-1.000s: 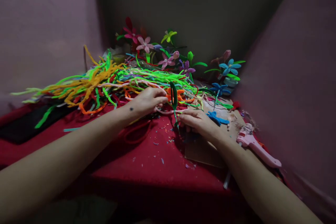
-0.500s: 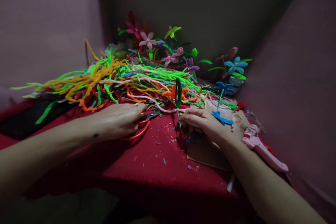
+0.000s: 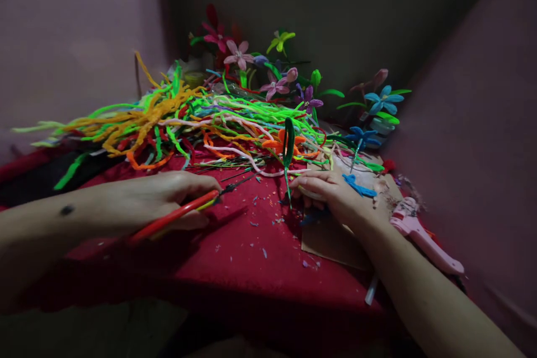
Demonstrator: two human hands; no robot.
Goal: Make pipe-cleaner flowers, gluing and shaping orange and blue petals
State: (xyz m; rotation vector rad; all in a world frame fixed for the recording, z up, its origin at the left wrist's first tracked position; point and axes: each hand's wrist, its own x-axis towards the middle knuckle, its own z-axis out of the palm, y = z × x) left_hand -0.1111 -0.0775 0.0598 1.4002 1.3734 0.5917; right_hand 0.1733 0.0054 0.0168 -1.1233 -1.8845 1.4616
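Note:
My left hand [image 3: 184, 187] is closed around a pair of scissors [image 3: 178, 215] with red and yellow handles, raised off the table. Their dark blades point right and away from me, toward my right hand. With its fingertips, my right hand [image 3: 325, 185] pinches a dark green pipe cleaner [image 3: 288, 148] bent into a narrow leaf-shaped loop, standing upright over a twisted stem. The scissors and the green loop are apart. Beside the right hand lies a blue pipe-cleaner piece [image 3: 359, 185]. The fingertips of the right hand are partly hidden.
A heap of coloured pipe cleaners [image 3: 155, 117] spreads across the back of the red cloth [image 3: 235, 263]. Pipe-cleaner flowers [image 3: 238, 56] stand behind it. At right are a cardboard sheet [image 3: 327, 246], a pink glue gun [image 3: 428, 243] and a glue stick [image 3: 371, 290]. Small scraps dot the cloth.
My left hand has lifted the scissors from the cloth and moved slightly left and toward me, turning them so the handles rise. My right hand keeps the green loop nearly in place.

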